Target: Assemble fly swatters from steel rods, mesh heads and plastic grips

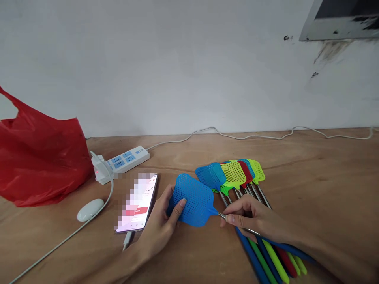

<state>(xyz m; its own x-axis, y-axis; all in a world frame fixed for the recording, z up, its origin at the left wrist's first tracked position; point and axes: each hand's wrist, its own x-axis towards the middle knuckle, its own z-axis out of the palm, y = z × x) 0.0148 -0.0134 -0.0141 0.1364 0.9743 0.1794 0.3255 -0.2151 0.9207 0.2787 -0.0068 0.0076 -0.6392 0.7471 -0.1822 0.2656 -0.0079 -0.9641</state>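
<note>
A blue fly swatter (194, 199) is held between both hands just above the wooden table (319, 185). My left hand (161, 228) grips the left edge of its mesh head, fingers curled round it. My right hand (251, 221) pinches its thin metal shaft close to the head. Behind and under my right hand lies a fanned row of several fly swatters (237, 173) in blue, green, red and yellow, with coloured handles (272, 260) pointing toward me.
A phone (137, 203) with a lit screen lies left of my left hand, a cable plugged into it. A white power strip (122, 161), a white oval device (90, 209) and a red plastic bag (35, 157) sit further left. A white cord (251, 136) runs along the wall.
</note>
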